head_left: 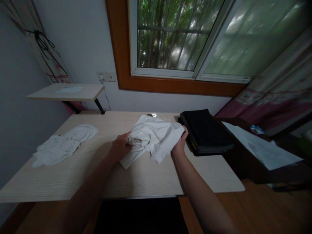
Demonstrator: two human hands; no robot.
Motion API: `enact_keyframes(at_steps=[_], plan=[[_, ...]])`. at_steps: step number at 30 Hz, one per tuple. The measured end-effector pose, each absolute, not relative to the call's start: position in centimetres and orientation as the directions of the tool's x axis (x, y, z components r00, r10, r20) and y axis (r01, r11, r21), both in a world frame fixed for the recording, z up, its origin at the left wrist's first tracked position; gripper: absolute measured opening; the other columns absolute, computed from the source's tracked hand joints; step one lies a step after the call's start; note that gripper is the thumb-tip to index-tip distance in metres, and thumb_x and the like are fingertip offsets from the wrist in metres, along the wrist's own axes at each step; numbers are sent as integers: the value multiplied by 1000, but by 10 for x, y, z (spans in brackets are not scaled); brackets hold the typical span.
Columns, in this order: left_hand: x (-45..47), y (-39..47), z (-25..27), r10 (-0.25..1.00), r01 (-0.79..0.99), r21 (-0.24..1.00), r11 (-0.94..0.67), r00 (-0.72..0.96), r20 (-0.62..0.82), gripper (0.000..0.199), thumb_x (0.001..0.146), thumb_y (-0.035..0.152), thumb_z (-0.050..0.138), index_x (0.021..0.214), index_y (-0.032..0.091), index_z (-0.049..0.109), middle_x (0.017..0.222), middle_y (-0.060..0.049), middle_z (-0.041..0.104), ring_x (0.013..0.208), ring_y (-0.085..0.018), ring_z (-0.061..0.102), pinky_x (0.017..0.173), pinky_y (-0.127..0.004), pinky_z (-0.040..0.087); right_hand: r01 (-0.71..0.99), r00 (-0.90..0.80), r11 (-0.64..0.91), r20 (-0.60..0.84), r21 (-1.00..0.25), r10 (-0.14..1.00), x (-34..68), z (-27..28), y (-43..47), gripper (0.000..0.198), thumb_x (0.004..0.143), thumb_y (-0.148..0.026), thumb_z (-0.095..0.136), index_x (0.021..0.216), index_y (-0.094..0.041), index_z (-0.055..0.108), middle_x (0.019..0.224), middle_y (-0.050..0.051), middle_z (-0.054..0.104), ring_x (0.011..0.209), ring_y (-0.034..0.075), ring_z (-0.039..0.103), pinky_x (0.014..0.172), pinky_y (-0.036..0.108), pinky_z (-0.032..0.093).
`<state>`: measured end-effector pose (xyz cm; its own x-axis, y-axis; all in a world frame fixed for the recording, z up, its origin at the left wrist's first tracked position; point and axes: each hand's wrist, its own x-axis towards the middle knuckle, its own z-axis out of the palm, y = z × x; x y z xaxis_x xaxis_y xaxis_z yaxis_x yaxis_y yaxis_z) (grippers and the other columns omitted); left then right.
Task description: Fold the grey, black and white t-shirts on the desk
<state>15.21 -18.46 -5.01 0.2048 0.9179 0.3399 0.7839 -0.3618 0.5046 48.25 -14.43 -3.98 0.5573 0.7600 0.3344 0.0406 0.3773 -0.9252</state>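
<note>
A crumpled white cloth garment [158,135] lies bunched on the light wooden desk [151,182], between my two hands. At its left edge, my left hand [122,144] is closed on the fabric. My right hand [180,141] grips the garment's right edge, with the fingers tucked partly behind the cloth. Folds hide some fingertips on both sides, and the kind of garment cannot be made out. Farther left, a second white cloth [65,143] lies rumpled on the desk, apart from my hands.
A black folder [207,130] lies stacked on the desk's right side, close to my right hand. A small raised shelf [85,92] stands at the back left. Papers [260,146] lie on a dark surface at right. The window [180,35] is behind the desk.
</note>
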Motion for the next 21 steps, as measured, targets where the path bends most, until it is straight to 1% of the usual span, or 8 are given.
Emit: enact_keyframes(at_steps=[2, 4, 6, 8, 10, 13, 16, 21], plan=[[152, -183, -49, 928, 812, 489, -319, 162, 336, 65, 80, 23, 64, 145, 22, 54, 138, -12, 64, 124, -32, 58, 110, -50, 45, 208, 557, 453, 486, -867, 674, 481, -31, -153, 58, 89, -38, 58, 144, -25, 44, 140, 12, 52, 125, 24, 56, 106, 45, 46], [150, -184, -48, 932, 814, 500, -297, 134, 337, 60, 79, 18, 62, 139, 22, 59, 130, -12, 68, 118, -31, 61, 106, -48, 48, 397, 514, 491, 631, -776, 581, 482, -23, -163, 49, 90, -32, 53, 138, -24, 54, 142, 14, 49, 131, 28, 52, 112, 51, 42], [149, -185, -47, 932, 797, 529, -291, 112, 344, 50, 81, 17, 59, 131, 22, 64, 124, -11, 70, 114, -30, 64, 104, -47, 49, 549, 390, 511, 743, -661, 544, 484, -17, -171, 39, 91, -30, 49, 126, -24, 65, 139, 14, 51, 133, 31, 50, 114, 56, 39], [148, -187, -45, 934, 776, 567, -275, 77, 348, 40, 84, 19, 57, 122, 21, 67, 121, -11, 72, 111, -29, 66, 103, -45, 50, 619, 163, 572, 800, -538, 577, 483, -14, -177, 34, 94, -31, 48, 119, -26, 70, 133, 12, 58, 131, 32, 52, 114, 57, 39], [147, -188, -43, 939, 759, 605, -241, 24, 344, 34, 86, 21, 56, 118, 21, 68, 119, -11, 73, 109, -28, 67, 100, -43, 51, 606, -128, 662, 768, -440, 628, 477, -14, -179, 32, 95, -34, 53, 121, -28, 71, 130, 11, 63, 126, 31, 56, 111, 54, 43], [145, -190, -39, 936, 739, 650, -178, -78, 344, 32, 87, 25, 55, 116, 22, 68, 116, -9, 73, 107, -27, 68, 97, -40, 52, 567, -461, 731, 589, -380, 664, 460, -15, -177, 43, 93, -43, 65, 134, -29, 65, 133, 10, 65, 122, 31, 59, 107, 50, 47], [141, -191, -37, 904, 719, 680, -144, -185, 386, 32, 87, 26, 55, 116, 21, 67, 116, -10, 72, 108, -28, 67, 99, -42, 52, 615, -532, 711, 485, -342, 694, 447, -19, -174, 57, 89, -52, 71, 139, -26, 62, 134, 13, 64, 119, 32, 59, 105, 49, 48], [136, -188, -39, 826, 710, 678, -190, -258, 501, 43, 81, 23, 59, 123, 19, 63, 114, -11, 67, 108, -28, 64, 99, -43, 52, 654, -488, 655, 450, -379, 748, 448, -28, -170, 25, 100, -37, 55, 103, -24, 75, 98, 10, 69, 95, 25, 65, 90, 39, 52]])
